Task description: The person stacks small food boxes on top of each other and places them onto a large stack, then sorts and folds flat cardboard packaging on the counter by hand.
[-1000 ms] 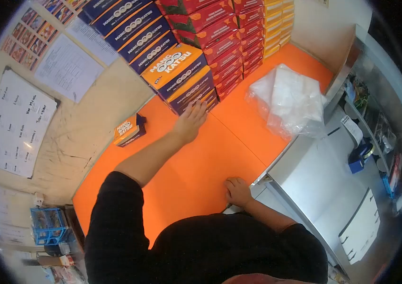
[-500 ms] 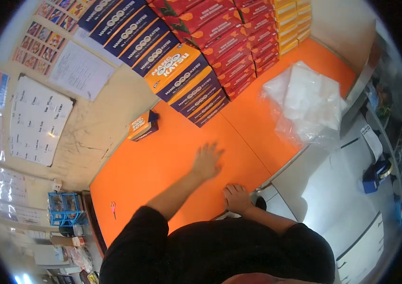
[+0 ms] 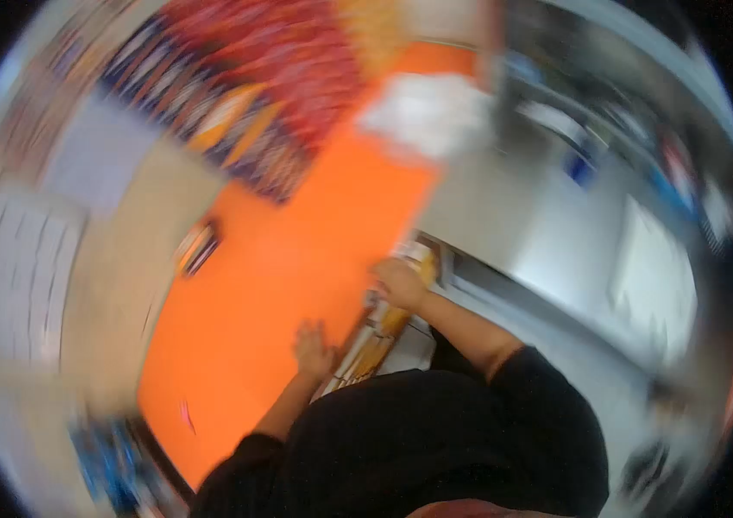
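My left hand (image 3: 313,350) rests on the orange tabletop (image 3: 254,302) by its near edge, fingers apart and holding nothing. An open drawer (image 3: 366,358) shows below that edge, with yellow and white things inside that are too blurred to name. Over the drawer's far part is my right hand (image 3: 401,283), its fingers curled down; what they grip is hidden by blur.
Blurred stacks of red boxes (image 3: 267,52) and dark blue boxes (image 3: 159,73) stand at the back. White plastic-wrapped material (image 3: 427,112) lies at the table's far end. A small box (image 3: 200,249) is by the wall, pink scissors (image 3: 187,416) at the left, a grey surface (image 3: 513,198) at the right.
The view has turned and blurred. My left hand has come back towards the table's near edge. The drawer has opened, and my right hand is now over it.
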